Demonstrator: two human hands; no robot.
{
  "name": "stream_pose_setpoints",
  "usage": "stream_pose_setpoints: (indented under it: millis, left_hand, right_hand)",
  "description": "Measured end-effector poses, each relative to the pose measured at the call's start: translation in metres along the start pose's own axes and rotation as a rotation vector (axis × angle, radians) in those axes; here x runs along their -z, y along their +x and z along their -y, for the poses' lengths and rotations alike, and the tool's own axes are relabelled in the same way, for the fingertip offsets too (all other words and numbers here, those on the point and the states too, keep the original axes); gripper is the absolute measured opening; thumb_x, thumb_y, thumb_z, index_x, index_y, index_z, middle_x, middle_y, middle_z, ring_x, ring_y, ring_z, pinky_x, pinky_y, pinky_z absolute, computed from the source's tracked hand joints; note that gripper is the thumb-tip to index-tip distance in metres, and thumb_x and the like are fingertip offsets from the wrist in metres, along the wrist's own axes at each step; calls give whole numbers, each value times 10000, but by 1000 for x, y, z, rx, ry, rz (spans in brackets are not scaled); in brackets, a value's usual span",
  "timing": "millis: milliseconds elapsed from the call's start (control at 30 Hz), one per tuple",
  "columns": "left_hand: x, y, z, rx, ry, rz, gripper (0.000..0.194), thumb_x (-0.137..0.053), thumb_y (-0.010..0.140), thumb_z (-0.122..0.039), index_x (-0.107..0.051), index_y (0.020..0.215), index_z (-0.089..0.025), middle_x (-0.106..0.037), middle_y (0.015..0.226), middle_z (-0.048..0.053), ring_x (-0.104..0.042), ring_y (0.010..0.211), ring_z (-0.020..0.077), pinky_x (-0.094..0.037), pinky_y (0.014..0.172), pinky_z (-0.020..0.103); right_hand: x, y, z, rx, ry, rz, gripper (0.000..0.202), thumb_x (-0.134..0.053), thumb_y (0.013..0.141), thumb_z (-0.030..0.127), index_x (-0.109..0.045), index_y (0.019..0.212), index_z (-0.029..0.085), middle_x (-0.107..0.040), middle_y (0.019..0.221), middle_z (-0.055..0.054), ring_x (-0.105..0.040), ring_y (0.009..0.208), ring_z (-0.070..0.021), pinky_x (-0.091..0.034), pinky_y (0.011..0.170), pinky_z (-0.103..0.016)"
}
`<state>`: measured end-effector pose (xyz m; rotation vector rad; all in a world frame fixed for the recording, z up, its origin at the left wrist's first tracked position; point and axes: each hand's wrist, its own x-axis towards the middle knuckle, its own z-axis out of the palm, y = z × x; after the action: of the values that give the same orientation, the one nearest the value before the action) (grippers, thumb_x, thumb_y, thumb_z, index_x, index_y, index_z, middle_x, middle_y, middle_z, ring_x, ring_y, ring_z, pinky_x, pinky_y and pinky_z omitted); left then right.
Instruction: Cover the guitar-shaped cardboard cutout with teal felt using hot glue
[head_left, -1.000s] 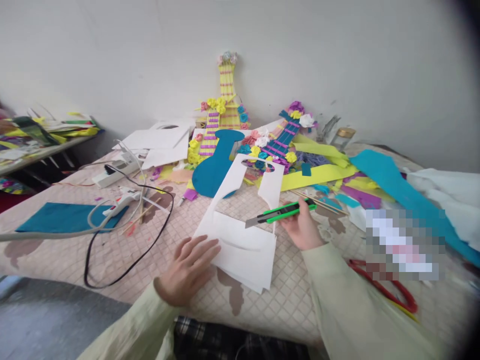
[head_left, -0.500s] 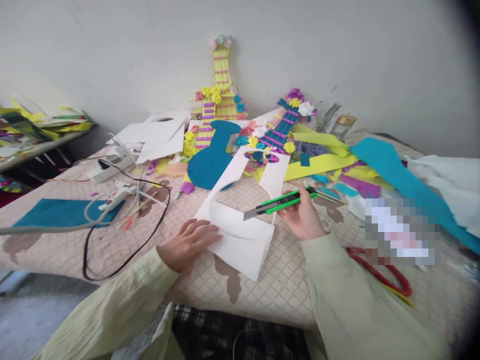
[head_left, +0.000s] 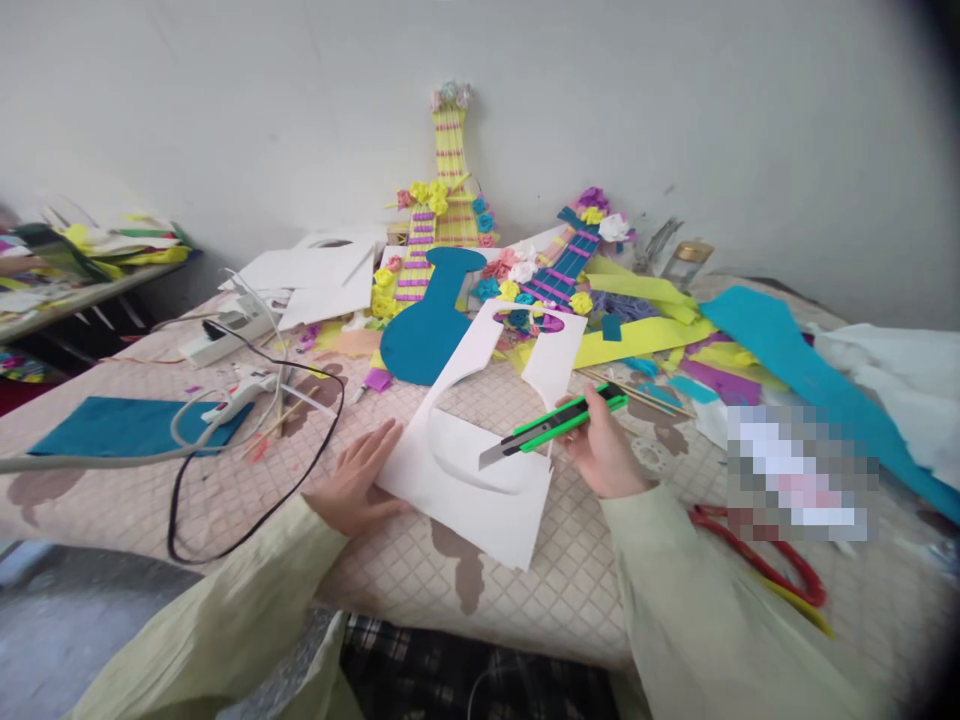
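A white board [head_left: 480, 528] with a large guitar-like cutout lies at the front of the table, another white sheet showing through its opening. Against its left edge rests my left hand [head_left: 361, 478], fingers stretched out and thumb apart, gripping nothing. My right hand [head_left: 606, 455] is closed around a green and black utility knife [head_left: 559, 422]. The knife's bare blade points left and down over the lower part of the cutout; whether it touches the board I cannot tell. Behind the board lies a blue guitar-shaped piece [head_left: 424, 335].
Decorated yellow [head_left: 450, 150] and blue [head_left: 566, 262] guitar-shaped crafts lean near the wall. Power strips [head_left: 232, 330] and a looped black cable [head_left: 339, 410] lie left. Red-handled scissors [head_left: 780, 555] are at the right, beside a pixelated patch. Crepe paper [head_left: 645, 338] and a jar [head_left: 686, 262] stand behind.
My left hand has slid left from on top of the board to its edge, fingers more spread. The knife in my right hand has dropped slightly, and the board has shifted a little.
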<state>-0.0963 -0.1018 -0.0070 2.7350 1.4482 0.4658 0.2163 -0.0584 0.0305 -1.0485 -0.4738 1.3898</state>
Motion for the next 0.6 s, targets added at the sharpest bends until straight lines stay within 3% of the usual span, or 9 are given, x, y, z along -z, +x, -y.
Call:
stream_pose_setpoints:
  millis: [100, 200, 367, 500, 600]
  left_hand:
    - [-4, 2, 8, 47, -80, 55, 890, -410, 707, -680, -156, 1385, -163, -458, 1261, 181, -424, 1125, 354, -369, 875, 514]
    - [-7, 1, 2, -21, -187, 72, 937, -472, 639, -709, -201, 1372, -191, -458, 1267, 159, -433, 1127, 339, -382, 883, 502]
    - [-14, -13, -32, -67, -332, 9, 706, -547, 689, -582, -401, 1271, -210, -459, 1258, 142, -482, 1115, 277, -447, 886, 380]
    - [-12, -21, -59, -58, -299, -31, 552, -572, 743, -399, -424, 1252, -246, -518, 1198, 105, -534, 1054, 234, -482, 856, 336]
    - [-10, -21, -66, -89, -237, -90, 507, -546, 770, -352, -426, 1254, -256, -484, 1244, 113, -525, 1063, 248, -491, 840, 368]
  right_hand:
    - [0, -7, -4, 37, -21, -24, 310, -618, 660, 449, -565, 563, 159, -463, 418, 61, -377, 397, -59, -337, 393, -179]
    - [3, -19, -9, 66, -33, -40, 303, -637, 643, 456, -572, 584, 166, -507, 463, 55, -408, 424, -62, -351, 411, -177]
    - [12, -26, -10, 68, -47, -27, 309, -632, 647, 475, -582, 618, 171, -524, 504, 44, -422, 434, -77, -355, 408, -197]
    - [22, -22, 1, 86, -46, -52, 288, -635, 658, 454, -571, 612, 177, -510, 518, 48, -414, 453, -77, -360, 418, -194]
    - [31, -25, 10, 80, -51, -60, 297, -632, 663, 456, -565, 604, 173, -498, 520, 47, -407, 460, -75, -386, 446, -194]
